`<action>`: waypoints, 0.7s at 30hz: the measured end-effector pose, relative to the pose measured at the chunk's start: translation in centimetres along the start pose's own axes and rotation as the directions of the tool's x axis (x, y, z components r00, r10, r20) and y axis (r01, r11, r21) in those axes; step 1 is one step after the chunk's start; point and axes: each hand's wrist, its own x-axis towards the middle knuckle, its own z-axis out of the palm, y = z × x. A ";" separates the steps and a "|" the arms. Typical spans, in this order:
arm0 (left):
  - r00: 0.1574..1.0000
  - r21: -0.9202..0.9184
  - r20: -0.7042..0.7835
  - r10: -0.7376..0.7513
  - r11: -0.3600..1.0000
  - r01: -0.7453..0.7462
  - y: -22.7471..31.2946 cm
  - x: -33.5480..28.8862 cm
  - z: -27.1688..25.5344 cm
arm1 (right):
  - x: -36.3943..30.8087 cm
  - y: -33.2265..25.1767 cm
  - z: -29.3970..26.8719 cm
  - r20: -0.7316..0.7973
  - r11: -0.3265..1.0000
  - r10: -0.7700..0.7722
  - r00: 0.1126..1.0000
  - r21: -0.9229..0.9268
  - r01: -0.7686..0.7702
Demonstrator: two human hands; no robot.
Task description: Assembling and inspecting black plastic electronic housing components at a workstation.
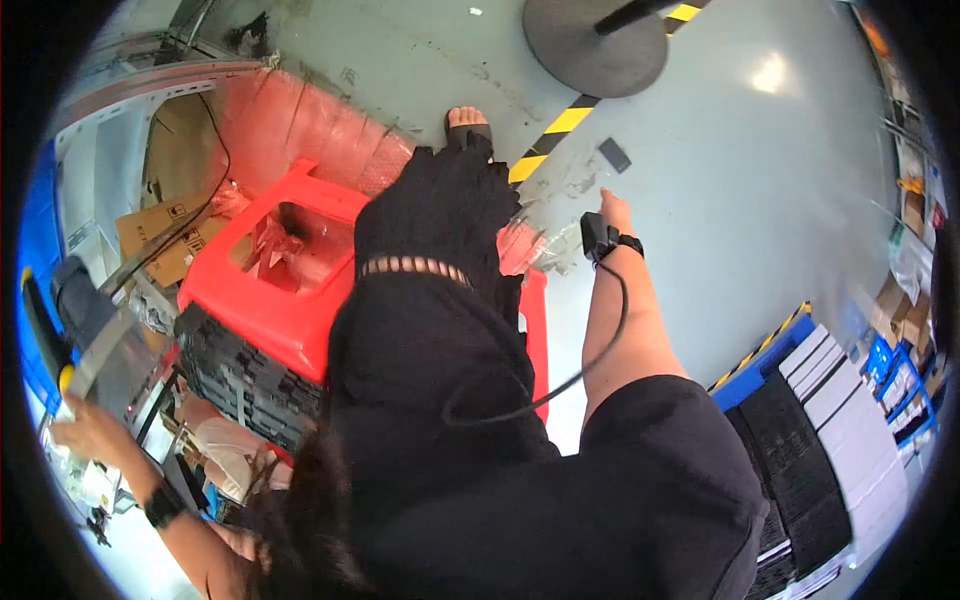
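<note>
My right arm stretches forward and down, with my right hand (616, 208) above the floor and at least one finger extended. Just past the fingertips, a small dark rectangular object (614, 155) lies flat on the grey floor, apart from the hand. A black box (598, 236) with a cable sits at my right wrist. Off to the left, my left hand (92, 432) has its fingers spread at the cluttered bench. Close by its thumb is a black curved handle with yellow ends (46, 325); whether they touch is unclear.
A red plastic stool (325, 335) stands left of my legs, above a dark slatted stack (245, 370). Behind it are pink bubble wrap (300, 120) and cardboard (165, 235). A round post base (596, 50) stands ahead, beside striped floor tape (548, 140). Stacked black and white boxes (835, 430) sit right.
</note>
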 end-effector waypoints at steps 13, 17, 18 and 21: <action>0.946 -0.554 0.294 0.134 0.831 0.054 21.0 7.7 1.7 | 21.5 6.8 1.0 -0.333 0.929 0.239 0.912 -0.196 -0.314; 0.917 -0.618 0.340 0.207 0.785 0.052 25.8 9.0 2.5 | 21.1 6.7 0.9 -0.240 0.966 0.260 0.935 0.060 -0.253; 0.909 -0.633 0.352 0.224 0.772 0.055 26.4 9.3 2.5 | 20.1 5.5 0.3 -0.274 0.952 0.302 0.913 0.032 -0.305; 0.880 -0.670 0.402 0.254 0.736 0.095 28.1 9.2 2.1 | 14.9 -2.7 -0.7 -0.218 0.894 0.409 0.886 -0.097 -0.437</action>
